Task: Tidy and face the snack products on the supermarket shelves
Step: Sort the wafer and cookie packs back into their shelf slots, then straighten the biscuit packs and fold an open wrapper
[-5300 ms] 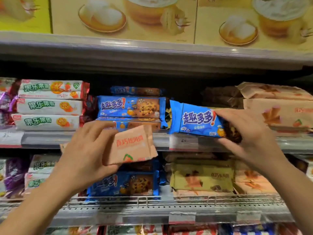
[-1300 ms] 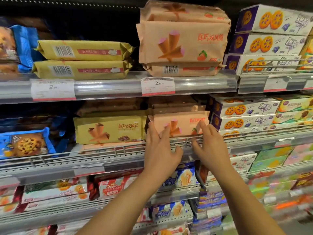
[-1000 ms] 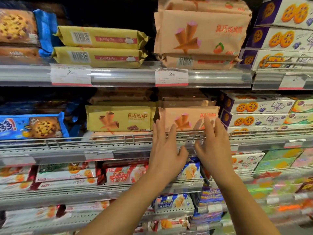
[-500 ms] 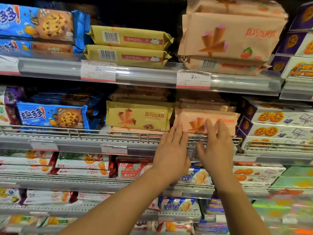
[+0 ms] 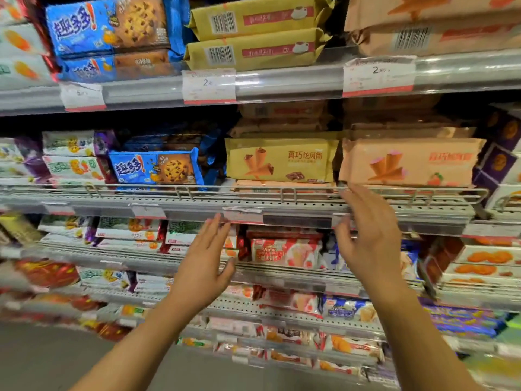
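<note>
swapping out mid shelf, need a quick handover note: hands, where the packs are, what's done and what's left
Left hand: open, off the shelf, holding nothing.
Right hand: open, fingertips by the wire rail, holding nothing.
Pink cone pack: upright, front out, beside the yellow cone pack; both look faced.
Left to do: two yellow packs on the upper shelf show barcodes; the blue cookie pack sits slightly tilted.

A peach-pink foil wafer-cone packet (image 5: 408, 162) stands upright, front face out, behind the wire rail, at about two o'clock. Touching it at its nine o'clock stands a yellow foil wafer-cone packet (image 5: 282, 160), also front-facing. A blue chocolate-chip cookie packet (image 5: 156, 167) leans farther left.
</note>
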`<state>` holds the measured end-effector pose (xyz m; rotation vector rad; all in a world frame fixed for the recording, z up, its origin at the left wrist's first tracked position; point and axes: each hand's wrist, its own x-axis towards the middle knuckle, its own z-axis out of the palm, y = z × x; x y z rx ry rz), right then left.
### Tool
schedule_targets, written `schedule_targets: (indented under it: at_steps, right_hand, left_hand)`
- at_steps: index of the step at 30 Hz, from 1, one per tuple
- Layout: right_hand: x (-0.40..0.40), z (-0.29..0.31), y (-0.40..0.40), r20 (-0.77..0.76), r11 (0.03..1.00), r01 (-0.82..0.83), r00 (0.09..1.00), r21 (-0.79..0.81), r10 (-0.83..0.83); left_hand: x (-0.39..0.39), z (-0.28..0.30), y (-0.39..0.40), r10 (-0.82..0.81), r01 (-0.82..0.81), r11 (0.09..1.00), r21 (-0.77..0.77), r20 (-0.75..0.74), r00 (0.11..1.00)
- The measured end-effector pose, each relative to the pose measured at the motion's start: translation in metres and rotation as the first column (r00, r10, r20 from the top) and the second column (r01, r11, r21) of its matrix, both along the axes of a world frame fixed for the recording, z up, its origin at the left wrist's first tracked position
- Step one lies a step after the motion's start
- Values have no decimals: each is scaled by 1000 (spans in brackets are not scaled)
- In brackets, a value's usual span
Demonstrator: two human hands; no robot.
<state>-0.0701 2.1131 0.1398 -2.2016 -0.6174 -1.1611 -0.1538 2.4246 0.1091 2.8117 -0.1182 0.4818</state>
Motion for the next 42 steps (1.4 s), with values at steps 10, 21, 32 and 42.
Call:
schedule_targets:
  at_steps: [10,21,32,42]
  right_hand:
    - [15,-22,38,-91,995,14,996,-100,-23]
    - [2,-9,82,-110,955,289,949,-61,-294]
    - [-32,-30,305,-119,940,90,984,-328,-135]
    - [-39,-37,378,-203,893,128,951,-431,-234]
  left_hand:
    - [-51,-5,123,276,-276,961,30,16,961]
    - [-10,4,255,350,-358,928,108,88,933]
    - [18,-16,319,92,-113,986,121,167,982]
    - [16,-17,325,17,-18,1000,6,170,985]
